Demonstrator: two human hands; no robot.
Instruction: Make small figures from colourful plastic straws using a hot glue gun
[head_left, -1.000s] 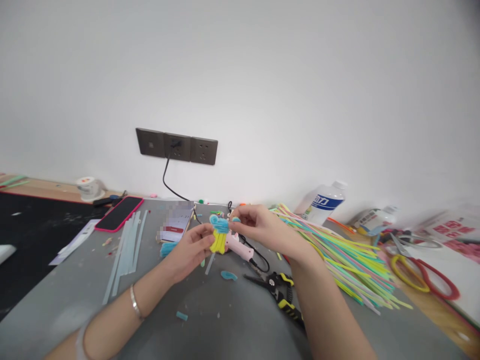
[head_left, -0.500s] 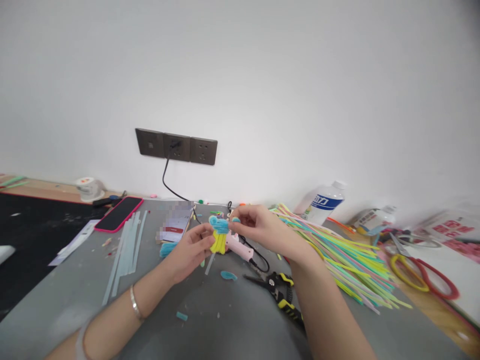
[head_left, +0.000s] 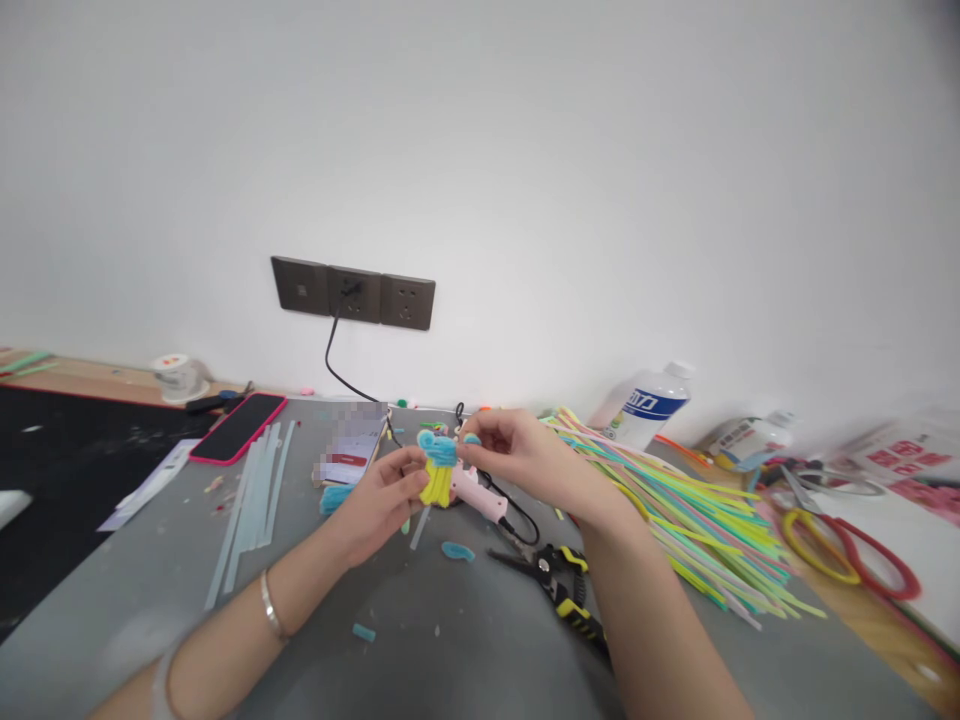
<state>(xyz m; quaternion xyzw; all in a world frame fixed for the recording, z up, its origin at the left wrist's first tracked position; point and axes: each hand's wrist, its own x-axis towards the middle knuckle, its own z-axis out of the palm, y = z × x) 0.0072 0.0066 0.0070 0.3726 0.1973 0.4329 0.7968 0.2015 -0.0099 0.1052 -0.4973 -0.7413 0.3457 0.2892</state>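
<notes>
My left hand (head_left: 376, 503) is closed round a small figure of blue and yellow pipe cleaners (head_left: 437, 467), gripping it from the left above the grey table top (head_left: 442, 640). From the right, my right hand (head_left: 510, 450) pinches the blue top of the same figure with thumb and fingertips. A pink glue gun (head_left: 480, 494) lies on the table just behind and under the figure, its black cable running up to the wall socket (head_left: 353, 293).
Black and yellow pliers (head_left: 559, 586) lie by my right forearm. A big heap of coloured pipe cleaners (head_left: 697, 530) spreads to the right, with a white bottle (head_left: 646, 405) behind. At left lie clear glue sticks (head_left: 251, 500), a pink phone (head_left: 238, 426) and a paper card (head_left: 351, 455).
</notes>
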